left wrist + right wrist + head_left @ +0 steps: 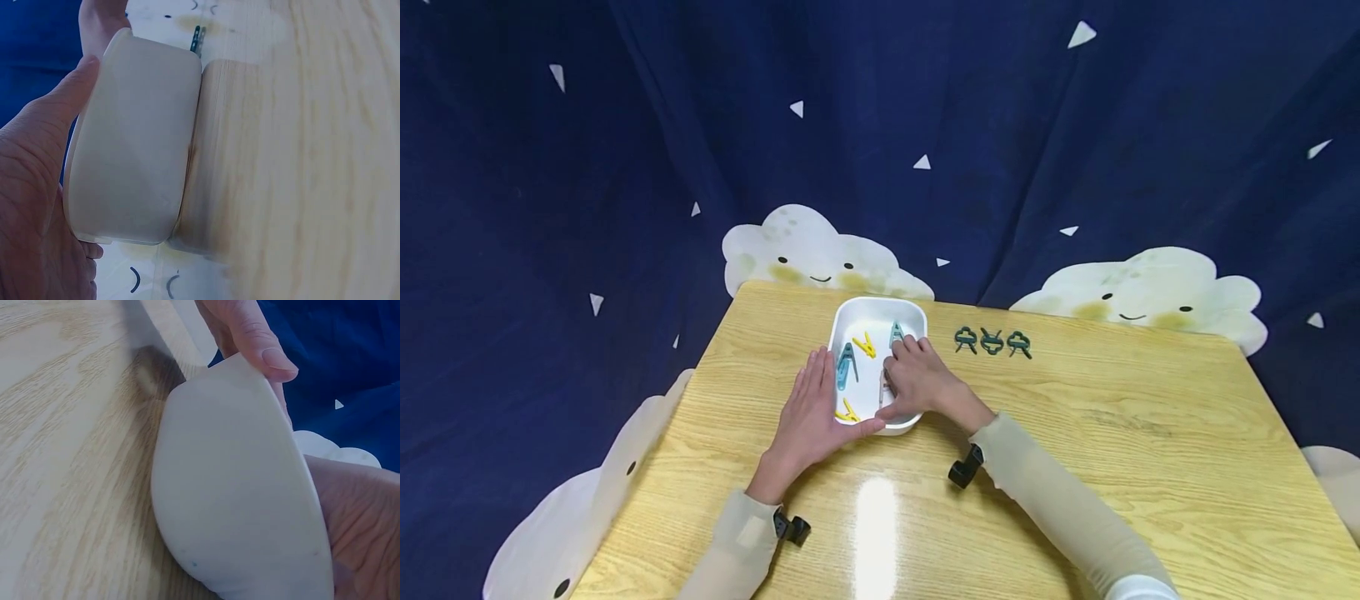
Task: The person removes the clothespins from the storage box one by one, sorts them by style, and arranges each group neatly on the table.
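Note:
A white bin (917,310) stands on the table with several clips in it. Two are yellow clips, the upper yellow clip (865,345) and the lower yellow clip (847,412). Teal clothespins (847,364) lie along the left side, with another teal clothespin (897,332) at the far right. My left hand (808,417) rests against the bin's left side, fingers straight, thumb along the front rim. Reaching over the right rim, my right hand (917,379) has its fingers bent down inside. Beneath it a pale pinkish clip (882,390) shows partly. Whether those fingers grip anything is hidden.
Three dark green clips (992,342) lie in a row on the wooden table (1120,433), right of the bin. Behind the table hangs a dark blue curtain (880,167) with white clouds.

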The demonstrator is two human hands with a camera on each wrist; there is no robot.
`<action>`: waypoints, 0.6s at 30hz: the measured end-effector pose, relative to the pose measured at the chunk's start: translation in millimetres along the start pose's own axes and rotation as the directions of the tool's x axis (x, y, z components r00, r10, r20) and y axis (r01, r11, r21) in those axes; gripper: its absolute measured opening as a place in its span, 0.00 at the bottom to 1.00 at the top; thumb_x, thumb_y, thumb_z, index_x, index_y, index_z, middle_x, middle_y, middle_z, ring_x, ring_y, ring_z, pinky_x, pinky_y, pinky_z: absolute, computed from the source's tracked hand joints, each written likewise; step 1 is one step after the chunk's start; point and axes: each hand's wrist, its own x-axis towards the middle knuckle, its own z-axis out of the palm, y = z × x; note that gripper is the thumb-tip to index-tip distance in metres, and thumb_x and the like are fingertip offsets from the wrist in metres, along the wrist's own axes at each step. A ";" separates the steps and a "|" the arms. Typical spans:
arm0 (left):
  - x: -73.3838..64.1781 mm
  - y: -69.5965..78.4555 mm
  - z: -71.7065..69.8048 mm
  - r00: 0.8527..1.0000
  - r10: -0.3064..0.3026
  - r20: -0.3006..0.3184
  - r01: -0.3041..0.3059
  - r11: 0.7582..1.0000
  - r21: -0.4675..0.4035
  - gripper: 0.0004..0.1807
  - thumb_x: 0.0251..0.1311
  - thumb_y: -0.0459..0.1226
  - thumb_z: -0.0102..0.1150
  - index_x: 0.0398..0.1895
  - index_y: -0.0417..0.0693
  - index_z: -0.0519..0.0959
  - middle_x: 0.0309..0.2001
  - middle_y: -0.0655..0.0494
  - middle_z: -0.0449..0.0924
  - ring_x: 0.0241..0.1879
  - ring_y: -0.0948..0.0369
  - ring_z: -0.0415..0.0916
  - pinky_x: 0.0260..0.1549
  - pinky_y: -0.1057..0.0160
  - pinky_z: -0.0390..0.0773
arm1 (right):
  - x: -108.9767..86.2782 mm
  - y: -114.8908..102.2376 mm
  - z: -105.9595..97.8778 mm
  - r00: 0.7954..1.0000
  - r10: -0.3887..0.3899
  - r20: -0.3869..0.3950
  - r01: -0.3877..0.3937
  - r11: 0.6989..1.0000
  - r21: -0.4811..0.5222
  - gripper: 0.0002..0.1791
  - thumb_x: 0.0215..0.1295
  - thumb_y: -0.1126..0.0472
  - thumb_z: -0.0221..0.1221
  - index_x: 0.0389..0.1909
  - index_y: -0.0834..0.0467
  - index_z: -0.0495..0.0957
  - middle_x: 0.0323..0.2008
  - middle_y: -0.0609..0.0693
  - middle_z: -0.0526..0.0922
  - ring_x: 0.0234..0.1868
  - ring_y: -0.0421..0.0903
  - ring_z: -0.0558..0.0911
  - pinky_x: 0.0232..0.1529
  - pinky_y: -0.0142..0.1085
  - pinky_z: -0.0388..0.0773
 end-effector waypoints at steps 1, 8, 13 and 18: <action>0.1 0.1 0.2 1.000 0.001 0.000 -0.001 1.000 0.001 0.77 0.49 0.83 0.53 0.84 0.36 0.41 0.85 0.41 0.37 0.84 0.48 0.35 0.81 0.46 0.45 | -0.1 0.4 1.3 1.000 0.000 -0.007 0.000 1.000 0.002 0.36 0.44 0.20 0.68 0.32 0.49 0.77 0.40 0.47 0.71 0.46 0.49 0.65 0.49 0.43 0.62; -0.2 -0.4 1.4 1.000 -0.010 0.008 0.010 1.000 0.008 0.77 0.48 0.84 0.51 0.84 0.37 0.41 0.85 0.43 0.35 0.84 0.47 0.34 0.81 0.46 0.43 | -0.1 0.8 6.4 0.999 -0.006 -0.039 0.006 1.000 0.016 0.36 0.45 0.19 0.68 0.31 0.47 0.76 0.40 0.46 0.70 0.46 0.49 0.65 0.49 0.42 0.63; -0.9 -0.7 1.7 1.000 -0.003 0.001 0.003 1.000 0.011 0.77 0.49 0.83 0.53 0.84 0.36 0.42 0.85 0.40 0.39 0.84 0.47 0.34 0.81 0.45 0.45 | -0.1 1.0 8.2 0.998 -0.007 -0.059 0.009 0.999 0.032 0.37 0.44 0.19 0.68 0.33 0.49 0.76 0.40 0.46 0.71 0.46 0.49 0.65 0.49 0.42 0.63; -0.4 0.5 0.2 1.000 0.001 -0.001 -0.001 1.000 0.011 0.76 0.49 0.82 0.54 0.84 0.36 0.41 0.85 0.41 0.36 0.84 0.48 0.33 0.81 0.46 0.44 | -0.2 1.9 6.5 0.997 0.001 -0.072 0.002 0.999 0.046 0.39 0.42 0.19 0.68 0.35 0.50 0.77 0.41 0.47 0.70 0.47 0.48 0.65 0.49 0.42 0.63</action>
